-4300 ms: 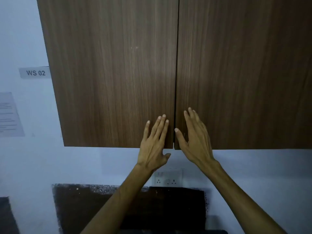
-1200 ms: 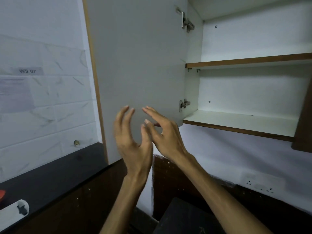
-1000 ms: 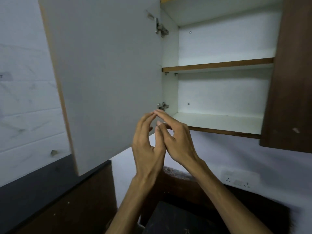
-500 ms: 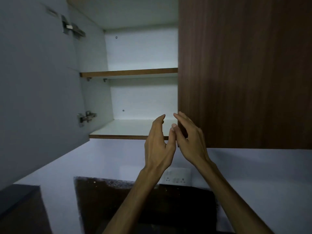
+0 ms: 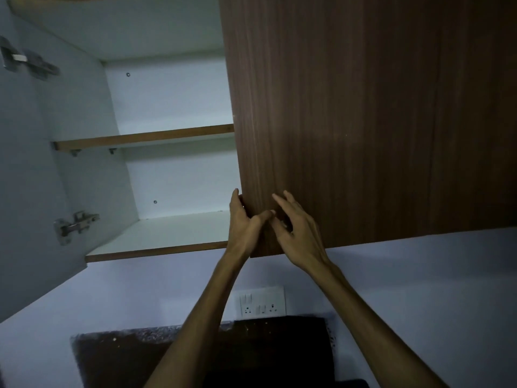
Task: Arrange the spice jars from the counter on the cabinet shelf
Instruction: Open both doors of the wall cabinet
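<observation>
The wall cabinet stands half open. Its left door [image 5: 33, 163] is swung wide, showing a bare white lower shelf [image 5: 167, 236] and an upper shelf [image 5: 145, 137]. The right door [image 5: 363, 121], dark wood, is closed. My left hand [image 5: 243, 222] hooks its fingers around the right door's left edge near the bottom corner, thumb on the front face. My right hand [image 5: 296, 231] hovers just in front of that door with curled fingers, holding nothing. No spice jars are in view.
Two metal hinges [image 5: 74, 225] sit on the open door's inner side. A white socket plate [image 5: 260, 302] is on the wall below the cabinet. A dark panel [image 5: 126, 357] lies beneath it.
Both doors were closed at first; the left one swung wide. My view turned back to the cabinet, and my left hand went from beside my right hand to gripping the right door's edge.
</observation>
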